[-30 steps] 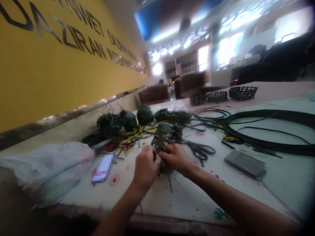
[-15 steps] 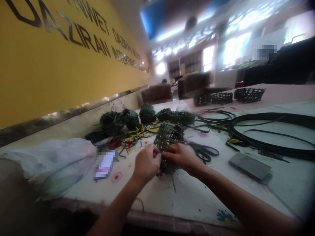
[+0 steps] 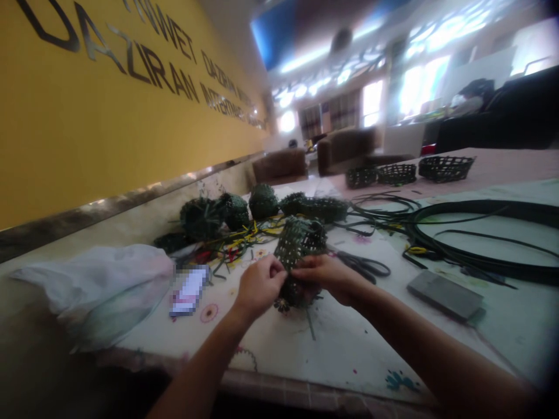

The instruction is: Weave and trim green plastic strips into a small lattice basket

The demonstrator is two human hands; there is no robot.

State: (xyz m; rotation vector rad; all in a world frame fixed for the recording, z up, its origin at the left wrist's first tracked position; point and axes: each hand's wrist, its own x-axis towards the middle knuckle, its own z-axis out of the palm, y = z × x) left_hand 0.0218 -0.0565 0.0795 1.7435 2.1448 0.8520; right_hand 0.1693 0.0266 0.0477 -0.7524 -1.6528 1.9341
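A dark green woven basket with an open lattice lies on its side on the patterned tablecloth in front of me. My left hand is closed in a pinch at the basket's left side. From the right, my right hand pinches the weave close by, its fingertips almost meeting the left ones. Whatever strip lies between the fingertips is too small to make out. Loose strip ends stick out at the basket's near end. Black-handled scissors lie just beyond my right hand.
Several woven pieces stand along the back left, with yellow and green strip scraps before them. A large coil of dark strip, a grey block and more baskets are to the right. A white plastic bag and a blurred-out phone-like object lie left.
The right hand has shifted slightly along the weave, its fingers a little more extended. The basket has turned slightly, showing more of its near end. The whole view has drifted a little.
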